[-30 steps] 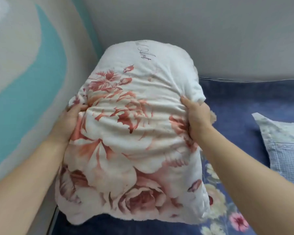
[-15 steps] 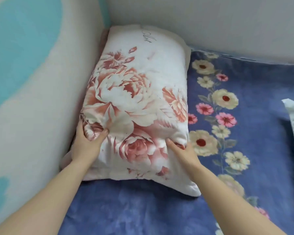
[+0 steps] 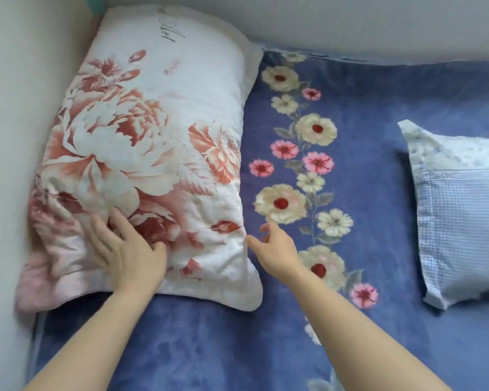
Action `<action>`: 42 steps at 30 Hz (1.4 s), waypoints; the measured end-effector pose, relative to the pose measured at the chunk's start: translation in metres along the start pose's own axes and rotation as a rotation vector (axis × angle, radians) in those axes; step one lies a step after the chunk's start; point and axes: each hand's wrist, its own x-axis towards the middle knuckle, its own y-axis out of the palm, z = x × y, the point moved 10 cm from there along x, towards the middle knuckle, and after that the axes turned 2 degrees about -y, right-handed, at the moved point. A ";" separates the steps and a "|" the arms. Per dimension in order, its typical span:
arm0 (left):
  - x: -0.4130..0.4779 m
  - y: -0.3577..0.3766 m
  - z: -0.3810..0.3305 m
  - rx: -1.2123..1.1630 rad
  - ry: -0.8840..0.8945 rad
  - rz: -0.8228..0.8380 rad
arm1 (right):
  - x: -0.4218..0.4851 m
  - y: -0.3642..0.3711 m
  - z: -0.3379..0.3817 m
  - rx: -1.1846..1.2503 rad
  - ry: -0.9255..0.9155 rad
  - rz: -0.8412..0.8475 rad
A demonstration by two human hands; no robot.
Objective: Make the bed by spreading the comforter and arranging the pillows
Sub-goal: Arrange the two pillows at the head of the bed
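A white pillow with large red and pink flowers (image 3: 153, 142) lies flat in the bed's far left corner, against both walls. My left hand (image 3: 126, 251) rests palm down on its near end, fingers spread. My right hand (image 3: 275, 246) hovers just off the pillow's near right edge, fingers loosely curled and holding nothing. A second pillow, pale blue and white with a checked pattern (image 3: 460, 213), lies at the right. Both pillows sit on a blue bed cover with a strip of cream and pink flowers (image 3: 378, 136).
A pale wall (image 3: 14, 136) runs along the bed's left side and another wall (image 3: 350, 21) along the far side. Open blue cover lies between the two pillows and in front of them.
The flowered pillow went from held up in both hands to lying flat in the corner. My right hand has let go of its edge; my left hand now lies flat on top.
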 end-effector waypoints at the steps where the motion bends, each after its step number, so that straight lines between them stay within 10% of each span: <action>1: -0.018 0.014 -0.019 0.000 0.090 0.022 | -0.001 -0.014 -0.014 -0.023 0.009 -0.038; 8: -0.229 0.171 -0.200 -0.125 0.442 0.596 | -0.050 -0.185 -0.211 0.005 0.250 -0.318; 15: -0.370 0.300 -0.323 -0.457 0.157 0.889 | -0.091 -0.294 -0.414 0.049 0.317 -0.287; 19: -0.391 0.334 -0.378 -0.804 -0.013 0.774 | -0.099 -0.300 -0.497 0.131 0.269 -0.173; 27: -0.423 0.302 -0.373 -0.583 0.002 0.702 | -0.098 -0.330 -0.494 0.888 0.445 -0.103; 32: -0.519 0.271 -0.351 -0.588 -0.041 1.068 | -0.115 -0.388 -0.464 1.353 0.342 -0.393; 35: -0.547 0.248 -0.332 -0.624 -0.064 1.187 | -0.151 -0.398 -0.478 1.331 0.485 -0.581; 42: -0.544 0.190 -0.275 -0.520 -0.269 1.220 | -0.192 -0.377 -0.440 1.304 0.635 -0.393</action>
